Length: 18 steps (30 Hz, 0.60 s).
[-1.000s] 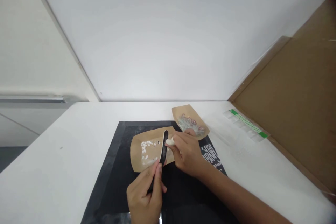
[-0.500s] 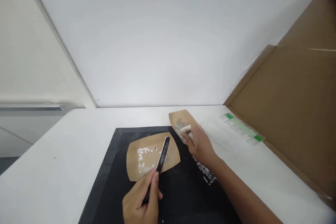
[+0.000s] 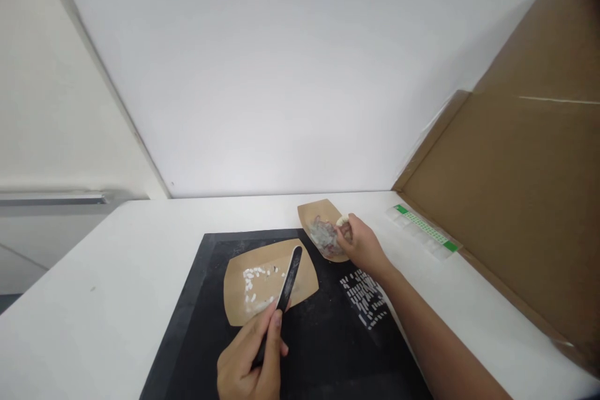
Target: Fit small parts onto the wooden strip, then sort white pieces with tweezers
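My left hand (image 3: pixel 253 350) grips a black nail file (image 3: pixel 290 278) with a pale edge, held slanting up over a brown paper tray (image 3: pixel 304 295). Small white pieces (image 3: pixel 248 287) lie in that tray, mostly along its left and upper sides. Over a second brown tray (image 3: pixel 307 207), my right hand (image 3: pixel 365 247) has thumb and index finger bent together. A cream-coloured wrap or piece (image 3: pixel 342 220) shows at the index fingertip; whether it is worn or held, I cannot make out. Beneath those fingers lies a greyish and reddish tangled heap (image 3: pixel 323 234).
Both trays are on or at the edge of a black mat (image 3: pixel 319 350) on a white table (image 3: pixel 117 300). Rows of small whitish strips (image 3: pixel 364 297) lie on the mat's right. Beyond are a clear case with a green-white label (image 3: pixel 426 228) and a cardboard panel (image 3: pixel 515 200).
My right hand has shifted slightly right, showing more of the heap and the rows of strips. My left hand keeps the nail file in the same pose. The view has tilted up a little.
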{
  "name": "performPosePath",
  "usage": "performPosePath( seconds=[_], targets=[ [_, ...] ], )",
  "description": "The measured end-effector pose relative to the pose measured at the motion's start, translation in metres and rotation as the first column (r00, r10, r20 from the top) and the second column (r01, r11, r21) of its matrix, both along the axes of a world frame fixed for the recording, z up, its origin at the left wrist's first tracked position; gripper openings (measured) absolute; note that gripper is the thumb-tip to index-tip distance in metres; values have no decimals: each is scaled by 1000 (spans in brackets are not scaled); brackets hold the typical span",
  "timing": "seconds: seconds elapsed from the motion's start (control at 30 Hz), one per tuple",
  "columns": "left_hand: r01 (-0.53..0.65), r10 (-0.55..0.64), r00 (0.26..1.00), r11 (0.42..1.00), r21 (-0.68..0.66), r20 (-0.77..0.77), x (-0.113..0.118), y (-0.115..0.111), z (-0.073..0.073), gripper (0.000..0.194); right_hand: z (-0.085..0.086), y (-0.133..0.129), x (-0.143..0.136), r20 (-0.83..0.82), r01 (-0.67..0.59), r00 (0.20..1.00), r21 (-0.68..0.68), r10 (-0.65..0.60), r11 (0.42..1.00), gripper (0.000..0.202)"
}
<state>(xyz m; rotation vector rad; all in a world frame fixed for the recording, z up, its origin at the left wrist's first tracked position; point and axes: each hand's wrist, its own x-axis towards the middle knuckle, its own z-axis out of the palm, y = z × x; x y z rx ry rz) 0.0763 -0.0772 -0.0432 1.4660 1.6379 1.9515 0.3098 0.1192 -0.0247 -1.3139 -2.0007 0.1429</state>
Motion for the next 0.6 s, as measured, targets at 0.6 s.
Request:
performPosePath(
  seconds=[0.6],
  targets=[
    [283, -40, 762, 919, 276, -647, -64, 45, 76, 48, 9, 0, -4, -207, -95, 977, -183, 56, 979, 22]
  ],
)
